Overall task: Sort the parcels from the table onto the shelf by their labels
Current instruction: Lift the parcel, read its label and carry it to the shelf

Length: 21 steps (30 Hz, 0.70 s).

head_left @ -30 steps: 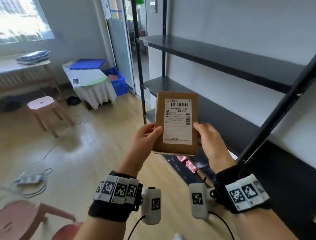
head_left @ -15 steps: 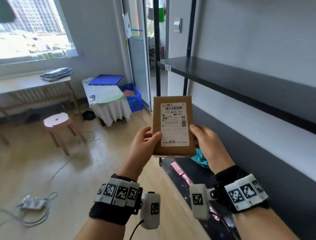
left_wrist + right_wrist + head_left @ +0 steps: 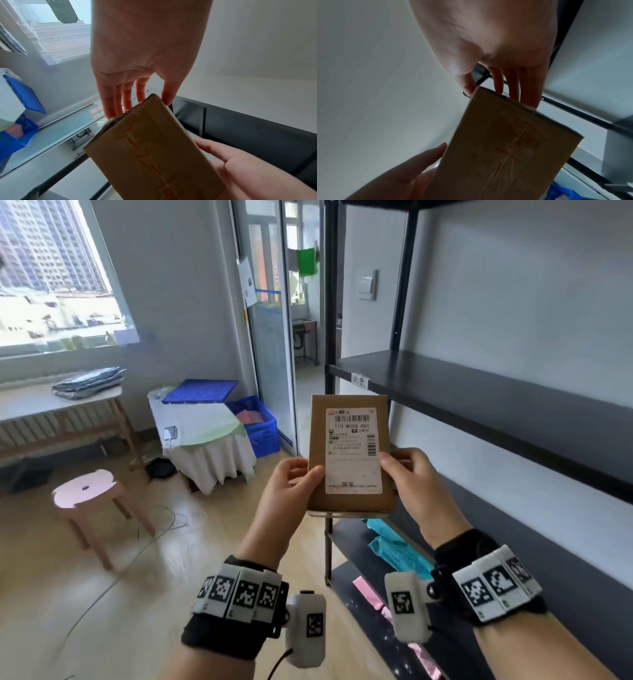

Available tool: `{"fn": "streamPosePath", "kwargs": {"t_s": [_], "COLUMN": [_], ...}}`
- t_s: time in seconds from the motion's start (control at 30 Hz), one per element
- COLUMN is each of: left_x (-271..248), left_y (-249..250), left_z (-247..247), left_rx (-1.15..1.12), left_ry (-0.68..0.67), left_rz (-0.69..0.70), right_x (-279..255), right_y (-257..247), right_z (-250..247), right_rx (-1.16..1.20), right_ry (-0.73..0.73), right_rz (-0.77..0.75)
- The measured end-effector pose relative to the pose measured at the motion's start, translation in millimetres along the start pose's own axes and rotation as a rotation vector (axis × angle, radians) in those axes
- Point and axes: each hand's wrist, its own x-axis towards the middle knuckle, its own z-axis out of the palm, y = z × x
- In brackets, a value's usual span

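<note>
A person holds a flat brown cardboard parcel point(image 3: 349, 453) up in the air with both hands, in front of a black shelf point(image 3: 496, 405). The parcel stands upright, with its white label point(image 3: 352, 450) facing the person. The label has a barcode and small print on it (most of it is too small to read).

The left hand point(image 3: 291, 491) pinches the parcel's left edge, thumb on the front and fingers behind. The right hand point(image 3: 414, 484) pinches the right edge the same way, and its thumb touches the side of the label. In the left wrist view the left fingers point(image 3: 120, 97) lie long against the back of the parcel point(image 3: 154, 155), where there is orange writing. In the right wrist view the right fingers point(image 3: 515, 83) also reach behind the parcel point(image 3: 505, 155).

A small paper tag point(image 3: 359, 380) sticks to the front edge of the shelf board, just above the parcel. Lower down on the shelf lie teal bags point(image 3: 394, 546) and pink ones point(image 3: 368, 590).

Far off to the left are a pink stool point(image 3: 85, 494), a blue crate point(image 3: 255, 424) and a table point(image 3: 41, 402) by the window.
</note>
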Motion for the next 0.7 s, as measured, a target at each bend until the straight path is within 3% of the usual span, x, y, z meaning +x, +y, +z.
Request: {"fn": "streamPosePath", "kwargs": {"t_s": [0.4, 0.7], "left_x": [181.9, 256.1], "left_y": [42.8, 71.9], "left_z": [-53.2, -14.9], "left_rx": [0.039, -0.039], "left_ry": [-0.416, -0.467], "left_rz": [0.124, 0.16], "right_x": [95.3, 151.1], "right_y": [-61.6, -97.2], "right_z": [79.8, 61.8], "right_rx": [-0.101, -0.135], "right_ry": [0.311, 0.421], "right_rz": [-0.049, -0.143]}}
